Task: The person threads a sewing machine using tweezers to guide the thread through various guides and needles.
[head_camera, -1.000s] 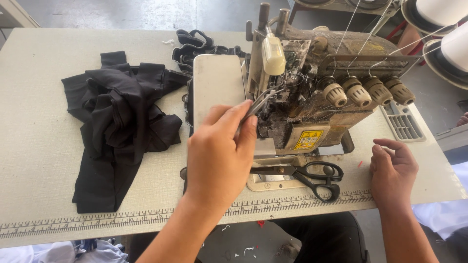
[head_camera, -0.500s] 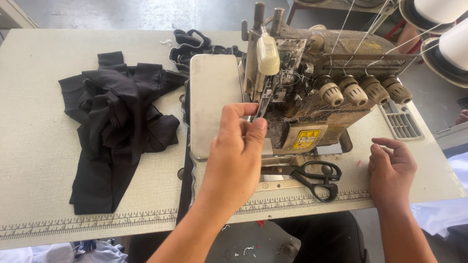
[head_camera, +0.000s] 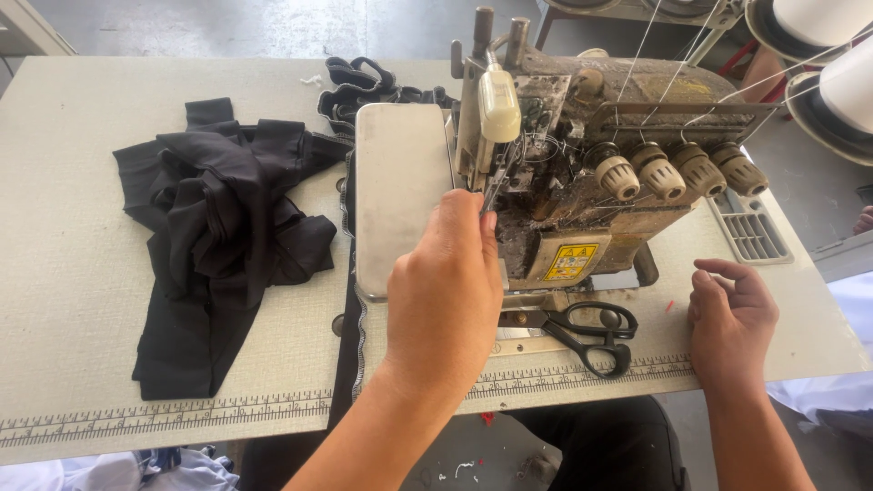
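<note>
My left hand [head_camera: 446, 282] reaches up to the needle area of a worn grey overlock sewing machine [head_camera: 627, 195]. It pinches thin metal tweezers [head_camera: 496, 188], whose tips sit among the threads by the presser foot. My right hand [head_camera: 732, 314] rests on the table to the right of the machine, fingers loosely curled and holding nothing. Black-handled scissors [head_camera: 591, 332] lie on the machine's base between my two hands. A narrow strip of black fabric with a white stitched edge [head_camera: 350, 336] hangs off the table's front edge beside my left wrist.
A heap of black fabric pieces [head_camera: 218, 227] lies on the beige table [head_camera: 64, 273] at the left. Black elastic loops [head_camera: 364, 82] sit behind the machine's flat plate [head_camera: 400, 191]. White thread cones [head_camera: 841, 64] stand at the top right. A printed ruler [head_camera: 182, 415] runs along the front edge.
My left hand has moved forward and right with the tweezers, closer into the needle area. My right hand has stayed in place on the table.
</note>
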